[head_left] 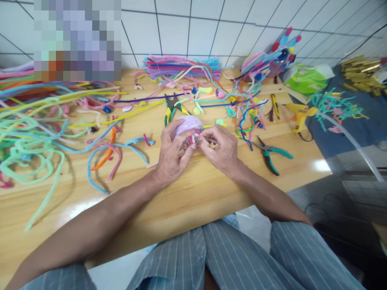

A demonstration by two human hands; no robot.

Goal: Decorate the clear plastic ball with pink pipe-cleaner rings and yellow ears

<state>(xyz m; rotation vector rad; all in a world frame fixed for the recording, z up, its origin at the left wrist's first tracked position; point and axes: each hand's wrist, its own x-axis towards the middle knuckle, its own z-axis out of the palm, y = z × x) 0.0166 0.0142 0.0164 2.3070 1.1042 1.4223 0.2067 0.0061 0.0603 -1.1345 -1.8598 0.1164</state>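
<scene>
Above the middle of the table, my left hand [172,153] is wrapped round a rounded lavender pipe-cleaner piece [188,124] with pink, white and grey parts low on its front. My right hand [220,149] meets it from the other side, thumb and fingers pinched together at its pink-and-white part. What those fingertips grip is too small and covered to make out. Just behind the piece lie green-and-yellow pliers [172,108]. Teal-handled pliers [270,153] rest to the right of my right hand.
Loose pipe cleaners [39,149] sprawl over the left side, and a bundle [181,66] lies along the tiled wall. A yellow glue gun [299,114] and a yellow utility knife [275,106] sit at right. Finished-looking colourful figures [266,60] stand near a green bag [306,78].
</scene>
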